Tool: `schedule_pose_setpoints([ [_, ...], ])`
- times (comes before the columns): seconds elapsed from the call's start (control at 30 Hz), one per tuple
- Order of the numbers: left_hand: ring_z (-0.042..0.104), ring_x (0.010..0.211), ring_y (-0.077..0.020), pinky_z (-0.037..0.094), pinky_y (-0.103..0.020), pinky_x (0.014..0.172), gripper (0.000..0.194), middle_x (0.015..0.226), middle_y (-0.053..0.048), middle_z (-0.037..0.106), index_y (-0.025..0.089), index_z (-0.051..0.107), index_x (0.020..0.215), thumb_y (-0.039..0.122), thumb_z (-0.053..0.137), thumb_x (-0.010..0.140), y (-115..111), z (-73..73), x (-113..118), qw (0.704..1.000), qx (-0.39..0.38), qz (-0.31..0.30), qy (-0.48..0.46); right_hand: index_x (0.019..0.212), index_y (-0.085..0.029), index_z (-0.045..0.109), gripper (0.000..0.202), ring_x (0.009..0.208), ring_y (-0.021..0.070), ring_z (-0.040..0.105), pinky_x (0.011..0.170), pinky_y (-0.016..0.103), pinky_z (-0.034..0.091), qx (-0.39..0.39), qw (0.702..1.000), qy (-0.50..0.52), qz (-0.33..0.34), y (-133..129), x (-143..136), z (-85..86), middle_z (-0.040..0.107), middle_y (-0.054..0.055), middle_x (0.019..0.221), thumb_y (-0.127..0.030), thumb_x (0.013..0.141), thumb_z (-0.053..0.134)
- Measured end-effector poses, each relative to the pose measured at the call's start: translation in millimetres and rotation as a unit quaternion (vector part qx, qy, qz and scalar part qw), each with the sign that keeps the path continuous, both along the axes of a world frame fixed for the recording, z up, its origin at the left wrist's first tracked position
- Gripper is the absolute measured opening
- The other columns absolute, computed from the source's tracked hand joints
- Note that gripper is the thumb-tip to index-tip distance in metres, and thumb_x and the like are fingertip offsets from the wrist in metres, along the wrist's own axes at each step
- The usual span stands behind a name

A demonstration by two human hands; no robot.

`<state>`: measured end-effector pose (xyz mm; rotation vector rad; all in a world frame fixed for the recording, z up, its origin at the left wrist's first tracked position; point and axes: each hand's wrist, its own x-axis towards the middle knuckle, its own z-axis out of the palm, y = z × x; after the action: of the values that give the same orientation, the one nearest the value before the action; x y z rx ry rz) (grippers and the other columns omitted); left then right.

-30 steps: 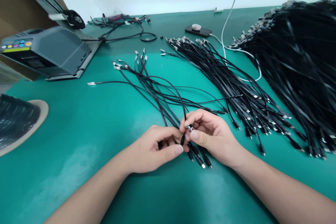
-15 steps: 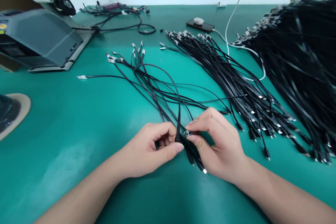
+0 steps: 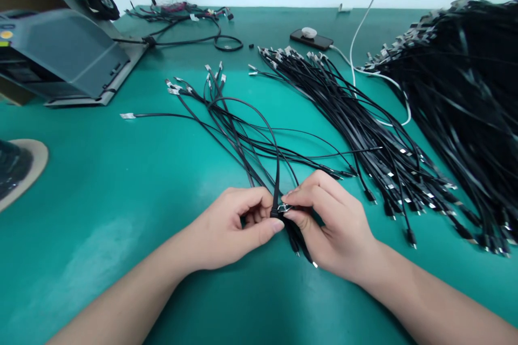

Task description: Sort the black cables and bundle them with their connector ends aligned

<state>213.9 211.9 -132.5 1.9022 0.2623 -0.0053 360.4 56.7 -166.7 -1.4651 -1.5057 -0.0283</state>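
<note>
My left hand is closed on a black cable, with thumb and fingers pinching near its thick connector end. The cable arches up and away toward the middle of the table. Close beside it, my right hand pinches a small black piece with a shiny wire-like metal part, whose exact kind I cannot make out. That metal part now meets the cable's end. More cable ends stick out below, between the two hands. Beyond my hands lies a loose group of black cables with pale tags on their far ends.
A bundle of black cables lies to the right, with a larger heap farther right. Behind are a phone, a white cord and a wire tangle. At left stand a grey machine and a spool.
My right hand has moved slightly left, bringing the small metal piece up against the cable end. My left hand keeps its grip in nearly the same place. The view has shifted slightly.
</note>
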Motion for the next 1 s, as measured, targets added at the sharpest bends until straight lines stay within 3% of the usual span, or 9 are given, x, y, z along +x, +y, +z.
schedule_pose_setpoints([
  [0.43,0.037,0.057,-0.008,0.032,-0.021,0.052,0.031,0.062,0.008,0.044,0.019,0.052,0.073,0.04,0.066,0.091,-0.2,-0.3,-1.3,1.0,0.007,-0.003,0.002,0.105,-0.022,0.062,0.014,0.075,0.0152,0.06,0.057,0.029,0.051,-0.016,1.0,-0.005,0.002,-2.5,-1.4,1.9,0.062,0.003,0.09,-0.013,0.094,0.06],
  [1.0,0.036,0.057,-0.0069,0.03,-0.019,0.052,0.029,0.063,0.008,0.043,0.019,0.052,0.073,0.035,0.064,0.093,0.8,-0.6,-1.2,1.0,0.01,-0.012,-0.006,0.099,-0.021,0.062,0.013,0.074,0.0145,0.062,0.059,0.027,0.051,-0.021,1.0,-0.02,-0.008,-1.5,0.7,1.2,0.062,0.002,0.086,-0.009,0.095,0.059],
])
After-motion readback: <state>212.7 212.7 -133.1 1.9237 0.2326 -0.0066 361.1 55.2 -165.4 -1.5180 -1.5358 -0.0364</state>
